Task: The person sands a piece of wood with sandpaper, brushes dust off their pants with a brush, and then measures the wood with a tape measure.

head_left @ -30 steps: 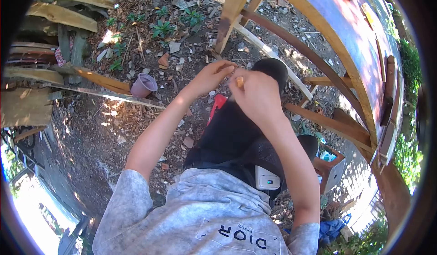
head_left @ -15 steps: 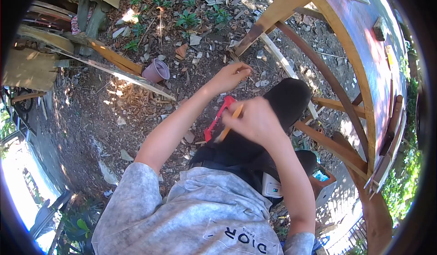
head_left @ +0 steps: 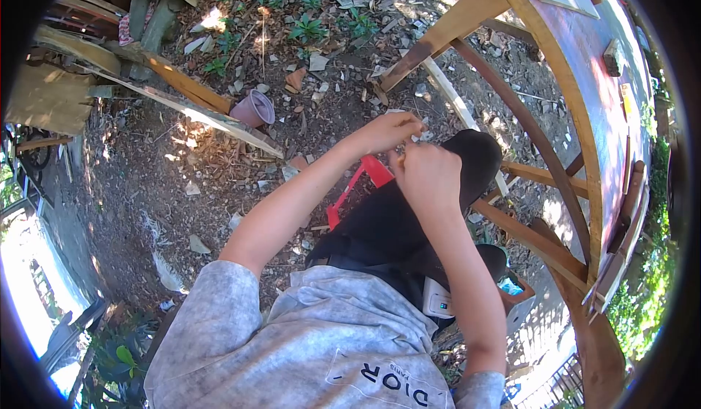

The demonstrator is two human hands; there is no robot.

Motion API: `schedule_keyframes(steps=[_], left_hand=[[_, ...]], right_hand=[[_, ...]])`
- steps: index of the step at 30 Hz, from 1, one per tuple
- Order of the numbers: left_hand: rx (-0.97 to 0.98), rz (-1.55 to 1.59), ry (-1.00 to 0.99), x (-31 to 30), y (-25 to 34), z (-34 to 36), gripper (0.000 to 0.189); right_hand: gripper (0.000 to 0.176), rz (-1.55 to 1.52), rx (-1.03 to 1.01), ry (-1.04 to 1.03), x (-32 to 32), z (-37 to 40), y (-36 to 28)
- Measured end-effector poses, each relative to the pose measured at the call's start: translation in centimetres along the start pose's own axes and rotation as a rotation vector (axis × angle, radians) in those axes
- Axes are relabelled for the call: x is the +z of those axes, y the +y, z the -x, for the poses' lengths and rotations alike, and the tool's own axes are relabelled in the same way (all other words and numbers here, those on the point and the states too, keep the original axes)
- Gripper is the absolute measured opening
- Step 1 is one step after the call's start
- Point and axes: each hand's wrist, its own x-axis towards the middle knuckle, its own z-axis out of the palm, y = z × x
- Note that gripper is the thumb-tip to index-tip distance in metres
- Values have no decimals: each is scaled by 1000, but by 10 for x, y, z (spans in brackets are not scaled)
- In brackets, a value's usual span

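Observation:
My left hand (head_left: 394, 130) and my right hand (head_left: 431, 172) are close together above my dark-trousered knee (head_left: 478, 164). The left fingers are pinched at their tips; whatever they hold is too small to make out. My right hand is closed, its thumb side turned toward the left fingertips. The orange stick-like thing seen in it earlier is hidden by the fingers now. Below both hands, beside my thigh, lies a red frame-like object (head_left: 377, 170), partly covered by my leg and right hand.
A curved wooden structure with a tabletop (head_left: 584, 66) stands at the right, its legs reaching the ground. A purple plastic cup (head_left: 253, 108) lies beside long boards (head_left: 186, 88) at the left. Leaves and stone chips litter the soil. A white device (head_left: 438, 299) sits by my hip.
My right hand has moved up to meet my left hand, and the orange stick-like thing in it has gone out of sight. My left hand has shifted slightly right and down.

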Motion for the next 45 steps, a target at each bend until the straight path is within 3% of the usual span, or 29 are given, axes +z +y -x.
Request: schedule_keyframes(steps=[2, 3, 4, 8, 10, 12, 13, 16, 17, 20, 21, 22, 24, 25, 26, 28, 29, 30, 32, 33, 34, 36, 39, 42, 45], left_hand=[[-112, 32, -56, 0, 7, 8, 45], [-151, 46, -88, 0, 8, 12, 45], [-187, 62, -116, -2, 7, 14, 46], [-239, 97, -89, -6, -16, 15, 46], [-292, 89, -83, -9, -10, 23, 48], [-320, 103, -91, -5, -3, 31, 50], [-306, 100, -108, -4, -4, 30, 50], [-223, 83, -128, -1, -16, 24, 51], [-171, 64, -128, 0, -21, 21, 51], [-27, 1, -94, 15, -15, 23, 57], [26, -15, -79, 24, -7, 22, 59], [25, -67, -96, 30, 2, 18, 61], [19, -174, -120, 40, 17, 14, 66], [50, -273, -98, 45, 23, 14, 69], [85, -377, -68, 49, 29, 12, 72], [135, -519, -14, 53, 39, 10, 76], [153, -553, -1, 57, 42, 10, 77], [179, -583, 10, 62, 46, 6, 78], [150, -696, -44, 70, 51, -2, 79], [133, -755, -46, 77, 53, -4, 80], [115, -818, -44, 81, 55, -6, 80], [115, -879, -44, 87, 50, -14, 78], [136, -911, -24, 93, 43, -22, 74], [162, -915, -29, 95, 40, -26, 72], [168, -914, -43, 95, 40, -29, 72]], right_hand=[[39, -172, -115, -124, -6, 17, -6], [40, -328, -276, -135, -7, 25, -5], [42, -458, -237, -216, -9, 28, -6], [46, 191, 54, 100, 1, 6, 14], [42, 20, 0, -28, -17, 12, 3], [38, -543, -195, -315, -35, 27, 1], [36, -541, -181, -329, -45, 32, 5], [41, -211, 17, 220, -42, 43, 39], [33, 85, 98, 317, -46, 51, 44], [27, -324, -142, 201, -62, 94, 32], [26, -506, -150, 16, -72, 107, 29], [26, -566, -160, -23, -75, 114, 31], [23, -524, 21, 186, -72, 117, 60], [22, -455, 222, 227, -74, 119, 70], [22, -272, 280, 350, -73, 121, 72], [24, -325, 73, 347, -66, 135, 62], [24, -409, -62, 227, -62, 144, 61], [24, -399, -56, 153, -68, 149, 56], [26, -538, 117, 257, -71, 153, 82], [25, -414, 191, 360, -60, 154, 104], [22, -162, 310, 358, -56, 155, 117], [24, -152, 402, 232, -47, 165, 126], [26, -756, 256, 217, -68, 170, 91], [34, -992, 288, 103, -61, 172, 97], [32, -791, 554, 134, -29, 173, 133]])
